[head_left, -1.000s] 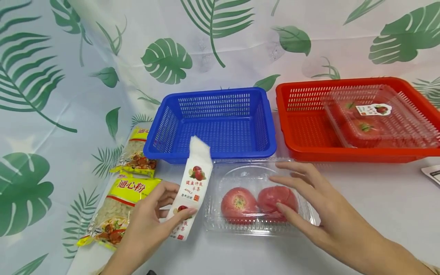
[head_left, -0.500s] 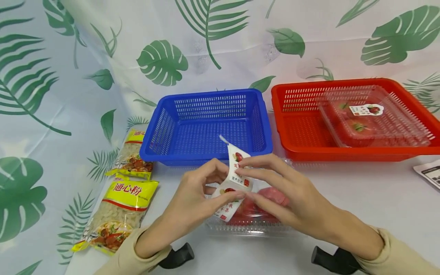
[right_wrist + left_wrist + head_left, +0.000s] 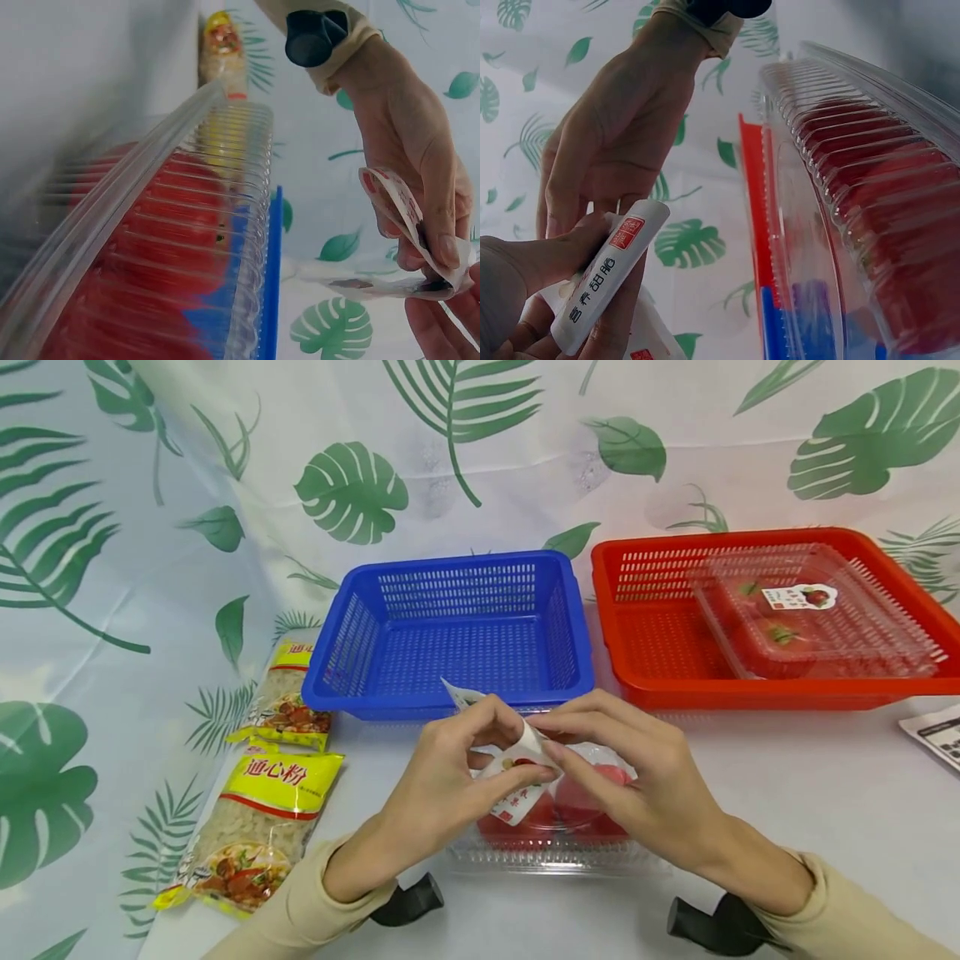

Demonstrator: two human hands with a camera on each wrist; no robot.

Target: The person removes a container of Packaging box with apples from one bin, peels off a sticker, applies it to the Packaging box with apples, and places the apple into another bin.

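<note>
A: What was biggest?

B: A white cloth printed with green leaves (image 3: 525, 502), hung at the back and left, then a smooth white table (image 3: 825, 777). Take the nearest box as the dial, twelve pointing away from the person.

A: And the baskets?

B: A red rectangular plastic basket (image 3: 750, 695) sat at two o'clock, a blue rectangular plastic basket (image 3: 465, 652) at eleven. Toward its own three o'clock side, the red one held a lidded clear plastic box (image 3: 862, 639) with red fruit inside and a white label on top.

A: The dial itself?

B: A ribbed clear plastic box (image 3: 558, 858), lid on, flat on the table. Of two yellow-topped bags of pale pasta, the nearer bag (image 3: 262, 818) lay at nine o'clock, the farther bag (image 3: 292, 693) at ten.

A: The hands?

B: The left hand (image 3: 450, 777) was at ten o'clock, the right hand (image 3: 645, 777) at two. Below them, two round red fruits (image 3: 581, 797) lay inside the ribbed box.

A: What did they grip?

B: A white paper label strip (image 3: 513, 802) with fruit pictures and red lettering, bent between them above the lid, apart from it. The left thumb and fingers pinched it narrowly; the right thumb and forefinger pinched its folded edge.
</note>
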